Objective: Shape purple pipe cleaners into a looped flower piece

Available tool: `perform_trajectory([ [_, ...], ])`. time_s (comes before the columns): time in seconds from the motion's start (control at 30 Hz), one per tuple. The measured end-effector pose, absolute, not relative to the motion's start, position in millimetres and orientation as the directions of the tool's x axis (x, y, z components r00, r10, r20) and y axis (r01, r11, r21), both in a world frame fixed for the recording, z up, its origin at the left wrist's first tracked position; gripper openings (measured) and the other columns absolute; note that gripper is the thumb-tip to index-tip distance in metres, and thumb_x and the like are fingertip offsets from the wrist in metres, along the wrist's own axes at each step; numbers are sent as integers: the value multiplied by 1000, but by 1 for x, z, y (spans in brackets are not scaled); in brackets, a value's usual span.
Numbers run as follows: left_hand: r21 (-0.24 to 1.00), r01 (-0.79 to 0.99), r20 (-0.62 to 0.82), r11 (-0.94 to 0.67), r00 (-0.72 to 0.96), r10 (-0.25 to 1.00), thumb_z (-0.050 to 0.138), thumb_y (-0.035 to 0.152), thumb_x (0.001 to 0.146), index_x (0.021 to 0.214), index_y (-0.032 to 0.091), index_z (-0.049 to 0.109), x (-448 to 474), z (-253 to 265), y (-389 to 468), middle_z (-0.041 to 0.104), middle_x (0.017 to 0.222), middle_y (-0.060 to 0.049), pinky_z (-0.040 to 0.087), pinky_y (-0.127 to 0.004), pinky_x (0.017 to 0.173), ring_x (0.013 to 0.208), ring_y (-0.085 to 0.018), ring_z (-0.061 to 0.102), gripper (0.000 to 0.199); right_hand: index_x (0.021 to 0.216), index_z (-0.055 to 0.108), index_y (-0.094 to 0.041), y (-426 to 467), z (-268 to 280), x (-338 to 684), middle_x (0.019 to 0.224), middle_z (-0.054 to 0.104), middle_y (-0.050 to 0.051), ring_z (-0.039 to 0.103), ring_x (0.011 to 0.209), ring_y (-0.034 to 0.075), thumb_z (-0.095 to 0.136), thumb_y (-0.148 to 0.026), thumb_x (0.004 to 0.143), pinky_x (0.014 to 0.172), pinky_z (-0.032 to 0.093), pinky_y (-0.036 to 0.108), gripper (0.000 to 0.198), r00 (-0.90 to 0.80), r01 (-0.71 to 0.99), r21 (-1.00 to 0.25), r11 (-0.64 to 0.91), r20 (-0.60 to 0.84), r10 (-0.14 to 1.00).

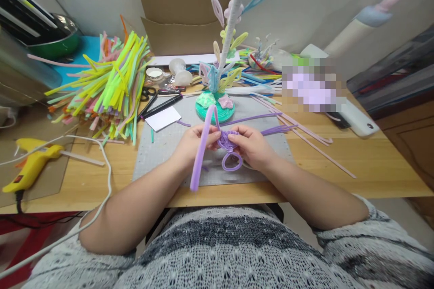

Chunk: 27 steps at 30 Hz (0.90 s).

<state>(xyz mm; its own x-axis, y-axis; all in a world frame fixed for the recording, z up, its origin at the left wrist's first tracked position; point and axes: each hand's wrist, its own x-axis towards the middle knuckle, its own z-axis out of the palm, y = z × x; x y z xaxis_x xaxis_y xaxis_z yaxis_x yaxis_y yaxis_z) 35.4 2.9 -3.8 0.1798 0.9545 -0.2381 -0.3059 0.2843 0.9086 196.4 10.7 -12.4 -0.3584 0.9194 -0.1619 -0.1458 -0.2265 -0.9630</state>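
Between my two hands is a wound piece of purple pipe cleaner (pixel 226 143), with a round loop (pixel 232 161) hanging below it. My left hand (pixel 200 141) pinches its left side, where a long free length of purple stem (pixel 200 158) arches up and bends down toward me. On the right side, my right hand (pixel 252 144) grips the coil between thumb and fingers. Just beyond my hands stands a pipe-cleaner tree with a teal round base (pixel 225 115), a white wrapped stem (pixel 231 22) and pastel flowers and leaves. Loose purple pipe cleaners (pixel 276 129) lie to the right.
A large bundle of yellow, green and orange pipe cleaners (pixel 115 81) lies at left. Nearby are a yellow glue gun (pixel 32 162) with its white cord, black scissors (pixel 148 94), pens and a white card (pixel 163 118). A grey cutting mat (pixel 149 162) lies under my hands; pink stems (pixel 322 151) are at right.
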Motion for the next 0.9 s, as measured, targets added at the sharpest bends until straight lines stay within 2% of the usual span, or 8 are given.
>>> perform_trajectory([
  [0.07,918,-293,-217,269,196,956,74,25,62,70,13,60,36,-6,4,59,59,2,42,-21,54,53,-7,52,20,73,55,-17,10,-14,196,60,53,-5,42,46,4,67,-33,72,41,30,17,20,-324,-157,-966,-205,-146,935],
  [0.27,961,-186,-171,205,182,968,70,24,64,65,14,60,35,-10,5,57,55,2,40,-21,53,52,-7,50,14,70,56,-17,8,-10,196,56,49,-6,37,44,4,66,-35,71,40,26,17,22,-309,-53,-983,-176,-151,939],
  [0.47,958,-188,-178,216,197,964,70,25,65,67,14,60,35,-10,4,57,57,2,39,-22,55,53,-8,51,14,72,55,-17,8,-11,197,56,49,-6,38,43,4,66,-37,72,39,27,17,22,-311,-19,-980,-199,-183,933],
  [0.57,964,-136,-198,230,212,957,69,29,66,68,13,62,34,-11,5,59,61,0,40,-23,56,56,-9,52,17,73,55,-18,8,-14,197,57,49,-6,38,43,4,66,-37,72,39,29,17,22,-311,-6,-980,-201,-189,931],
  [0.67,973,-86,-196,216,198,960,69,31,67,68,13,62,33,-11,5,60,62,0,39,-22,57,57,-9,52,19,76,57,-17,8,-15,196,60,52,-5,40,44,4,66,-39,71,39,30,17,24,-358,-47,-963,-266,-232,905],
  [0.77,973,-87,-194,214,191,962,69,30,68,67,13,62,32,-10,5,60,62,0,39,-23,57,57,-9,52,19,79,60,-16,9,-15,196,64,56,-4,41,46,4,69,-39,70,40,31,17,26,-412,-67,-949,-307,-254,875],
  [0.9,953,-177,-212,247,196,958,71,26,65,63,13,61,33,-9,5,58,57,1,38,-22,55,53,-8,50,16,76,60,-14,10,-14,197,64,58,-3,43,47,4,72,-36,67,42,30,17,26,-429,-46,-942,-333,-283,858],
])
